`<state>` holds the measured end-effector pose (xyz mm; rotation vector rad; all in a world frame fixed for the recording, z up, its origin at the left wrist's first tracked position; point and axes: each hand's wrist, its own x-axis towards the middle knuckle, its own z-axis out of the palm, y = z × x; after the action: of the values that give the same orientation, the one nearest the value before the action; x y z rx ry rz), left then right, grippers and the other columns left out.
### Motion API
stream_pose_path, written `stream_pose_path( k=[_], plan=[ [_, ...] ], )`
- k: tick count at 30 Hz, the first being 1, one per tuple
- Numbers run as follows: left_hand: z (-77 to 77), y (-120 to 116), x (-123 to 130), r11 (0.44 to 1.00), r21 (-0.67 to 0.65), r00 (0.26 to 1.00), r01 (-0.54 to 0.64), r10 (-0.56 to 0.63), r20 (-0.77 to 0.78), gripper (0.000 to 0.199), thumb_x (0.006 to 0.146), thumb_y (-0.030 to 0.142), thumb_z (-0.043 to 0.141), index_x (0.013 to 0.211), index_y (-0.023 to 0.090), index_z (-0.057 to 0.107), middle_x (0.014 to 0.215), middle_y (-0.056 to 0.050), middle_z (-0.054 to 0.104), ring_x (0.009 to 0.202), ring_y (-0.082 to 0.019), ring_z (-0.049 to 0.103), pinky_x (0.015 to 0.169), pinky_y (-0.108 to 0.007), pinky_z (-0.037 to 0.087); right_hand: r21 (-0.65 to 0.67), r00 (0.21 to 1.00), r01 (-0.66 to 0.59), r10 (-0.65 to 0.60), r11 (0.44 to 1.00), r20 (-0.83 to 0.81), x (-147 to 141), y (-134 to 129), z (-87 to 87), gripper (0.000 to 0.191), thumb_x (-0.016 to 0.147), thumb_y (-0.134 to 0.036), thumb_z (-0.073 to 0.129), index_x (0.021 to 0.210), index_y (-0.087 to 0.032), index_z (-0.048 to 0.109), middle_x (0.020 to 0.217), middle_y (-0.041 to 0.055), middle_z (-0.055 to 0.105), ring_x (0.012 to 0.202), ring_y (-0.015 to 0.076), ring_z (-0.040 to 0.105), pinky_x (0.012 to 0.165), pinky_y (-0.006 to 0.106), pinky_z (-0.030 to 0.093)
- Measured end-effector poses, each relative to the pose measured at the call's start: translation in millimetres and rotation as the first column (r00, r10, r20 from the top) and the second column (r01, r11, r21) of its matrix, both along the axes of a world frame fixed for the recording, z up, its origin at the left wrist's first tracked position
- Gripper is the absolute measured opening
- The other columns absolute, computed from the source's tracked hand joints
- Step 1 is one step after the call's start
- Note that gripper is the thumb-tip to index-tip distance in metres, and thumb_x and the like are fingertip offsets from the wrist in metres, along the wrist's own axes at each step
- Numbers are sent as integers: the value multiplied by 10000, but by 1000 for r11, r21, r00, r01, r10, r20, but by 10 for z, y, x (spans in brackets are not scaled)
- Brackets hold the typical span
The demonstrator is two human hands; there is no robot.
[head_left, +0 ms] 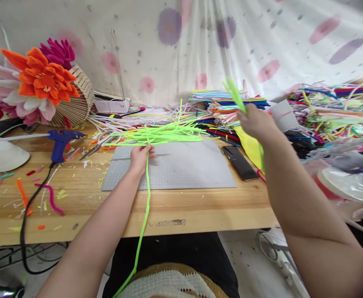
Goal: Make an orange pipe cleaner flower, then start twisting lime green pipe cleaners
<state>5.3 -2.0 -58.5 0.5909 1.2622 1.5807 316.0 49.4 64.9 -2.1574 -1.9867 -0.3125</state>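
My left hand (142,157) is closed in a pinch on a long bright green pipe cleaner (147,186). Its lower length hangs past the table edge toward my lap, and a short end sticks up above the fingers. Just beyond this hand lies a loose pile of green pipe cleaners (169,132). Up at the right, my right hand (256,122) is wrapped round a bunch of green pipe cleaners (234,93), a little blurred. Their tips fan out above the fist, and part of the bunch shows below it. Under the left hand is a grey cutting mat (181,169).
A blue glue gun (61,145) and scissors (99,144) lie at the left among scraps. Behind them stands a basket (78,99) of pipe-cleaner flowers (47,80). A black phone (239,162) lies right of the mat. Mixed pipe-cleaner bundles (333,107) fill the back right.
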Motion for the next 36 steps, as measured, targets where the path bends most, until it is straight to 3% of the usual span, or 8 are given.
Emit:
stream_pose_path(
  k=[6, 9, 12, 16, 22, 27, 30, 36],
  plan=[
    [-3, -19, -18, 997, 35, 995, -62, 65, -76, 97, 678, 182, 630, 681, 111, 565, 629, -5, 601, 453, -64, 519, 387, -172, 404, -101, 946, -323, 324, 941, -7, -1083, 401, -454, 454, 873, -456, 375, 1090, -81, 509, 1013, 204, 592, 978, 312, 547, 808, 434, 393],
    [3, -27, -47, 996, 44, 993, -82, 86, -87, 153, 653, 226, 664, 682, 116, 562, 630, 2, 599, 450, -59, 514, 384, -167, 385, -5, 829, -558, 558, 830, 39, -1353, 605, -711, 449, 834, -398, 479, 1167, -97, 489, 1157, 198, 524, 1092, 313, 462, 896, 430, 348],
    [3, -28, -40, 997, 35, 994, -62, 65, -88, 153, 665, 230, 657, 686, 116, 558, 630, 2, 596, 456, -62, 521, 399, -173, 395, 81, 746, -664, 666, 744, 4, -1481, 632, -867, 509, 807, -368, 520, 1239, -110, 443, 1225, 179, 479, 1139, 315, 401, 950, 434, 303],
    [1, -33, 12, 999, 32, 996, 15, -12, -88, 133, 699, 223, 632, 702, 122, 545, 613, 9, 578, 471, -75, 542, 414, -186, 430, 189, 720, -655, 680, 732, -136, -1494, 389, -1028, 399, 828, -285, 465, 1197, -134, 480, 1178, 143, 522, 1104, 277, 423, 951, 409, 313],
    [-31, -54, 79, 988, -8, 969, 155, -154, -195, 97, 716, 189, 612, 686, 117, 553, 598, -1, 585, 438, -70, 528, 399, -191, 454, 283, 634, -627, 686, 726, -356, -1211, -130, -1292, 275, 822, -232, 433, 1061, -165, 552, 1037, 97, 603, 996, 230, 496, 900, 374, 367],
    [-72, -94, 204, 963, -34, 934, 268, -268, -234, 107, 699, 202, 637, 725, 117, 578, 608, -19, 609, 425, -76, 527, 374, -194, 455, 350, 507, -500, 595, 792, -623, -1197, -303, -1317, 248, 809, -320, 470, 1003, -197, 561, 974, 76, 611, 885, 183, 534, 837, 347, 411],
    [-69, -122, 285, 945, -46, 911, 323, -324, -255, 123, 693, 217, 647, 689, 119, 574, 581, -24, 603, 418, -90, 526, 372, -212, 456, 301, 395, -517, 535, 801, -747, -1298, -281, -1321, 284, 786, -393, 507, 974, -190, 572, 939, 63, 616, 810, 152, 545, 757, 295, 431],
    [-13, -141, 285, 953, -64, 928, 295, -301, -220, 137, 683, 210, 652, 647, 104, 574, 550, -18, 582, 408, -75, 505, 366, -197, 453, 141, 287, -671, 431, 728, -856, -1348, -257, -1400, 242, 765, -398, 518, 822, -183, 613, 786, 12, 631, 672, 107, 519, 652, 234, 392]
  ],
)
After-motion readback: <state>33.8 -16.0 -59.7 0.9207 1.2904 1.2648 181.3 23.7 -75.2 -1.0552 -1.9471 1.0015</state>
